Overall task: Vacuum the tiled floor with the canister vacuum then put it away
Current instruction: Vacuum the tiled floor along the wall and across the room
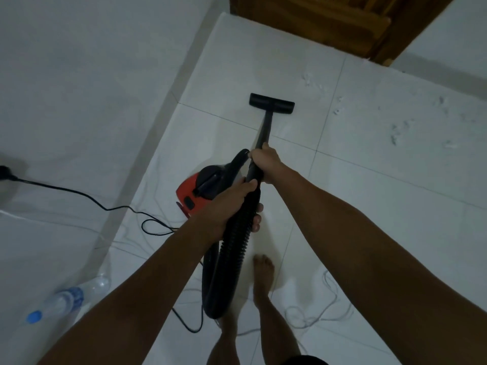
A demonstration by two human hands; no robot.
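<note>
A red and black canister vacuum (196, 191) hangs or sits low in the middle of the view, partly hidden by my left arm. My left hand (229, 204) is closed around the ribbed black hose (232, 259), which loops down toward my feet. Higher up, my right hand (264, 164) grips the black wand (264, 130). The wand ends in a flat black floor nozzle (271, 103) resting on the white tiled floor (369, 193). White debris specks (395, 130) lie scattered on the tiles to the right of the nozzle.
The black power cord (87, 197) runs from a plug (5, 172) on the left wall down across the floor. A thin white cable (316, 312) coils near my bare feet (263, 275). A clear water bottle (66, 299) lies lower left. A wooden door (329, 22) stands ahead.
</note>
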